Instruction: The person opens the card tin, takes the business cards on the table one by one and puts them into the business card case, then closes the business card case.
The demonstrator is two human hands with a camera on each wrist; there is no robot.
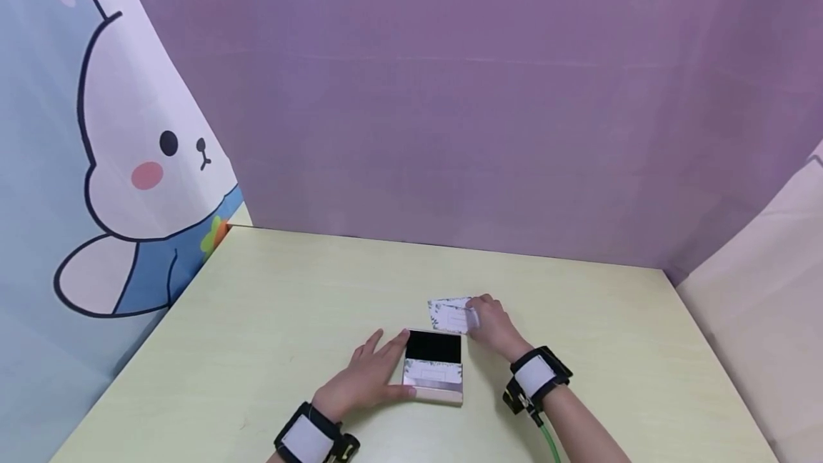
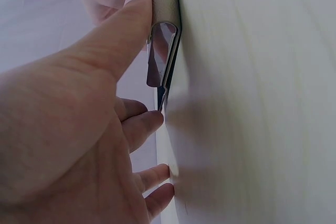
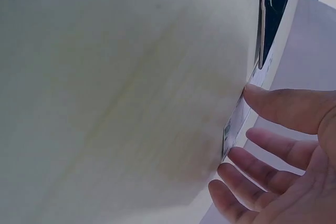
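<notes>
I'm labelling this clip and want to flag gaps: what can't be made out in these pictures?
- Print on the card: too small in the head view, edge-on at the right wrist.
- Fingertips of the right hand: hidden behind the hand in the head view, so its hold on the card is unclear.
- Inside of the card case: only a black panel shows; the left hand hides its left side.

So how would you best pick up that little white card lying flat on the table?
Probably by its right-hand edge, coming from the right, where the right hand already touches it. The card lies flat and thin on the table, so a fingertip likely has to lift an edge before pinching.
</notes>
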